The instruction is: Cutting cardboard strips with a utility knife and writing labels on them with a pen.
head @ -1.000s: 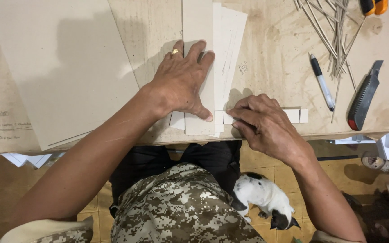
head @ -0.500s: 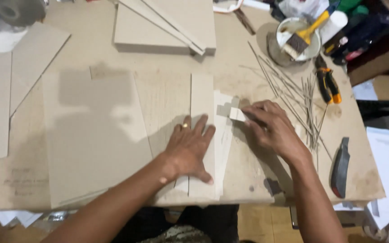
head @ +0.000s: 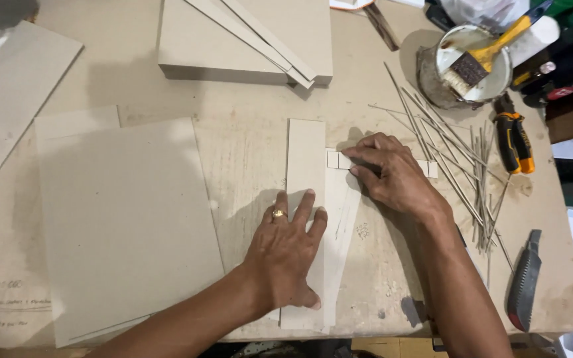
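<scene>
My left hand, a ring on one finger, lies flat with fingers spread on a long narrow cardboard strip that runs away from me on the wooden table. A paler tapered strip lies under it to the right. My right hand presses its fingertips on a small white scored strip laid across the top of the tapered piece; the strip's other end shows past the hand.
A large grey board sheet lies at left, a stack of boards at the back. Thin metal rods, orange-handled pliers, a glue tin with brush and a utility knife lie at right.
The view has tilted up from my lap to the tabletop. My right hand has moved from the table's near edge up to the small white strip; my left hand stays on the long strip.
</scene>
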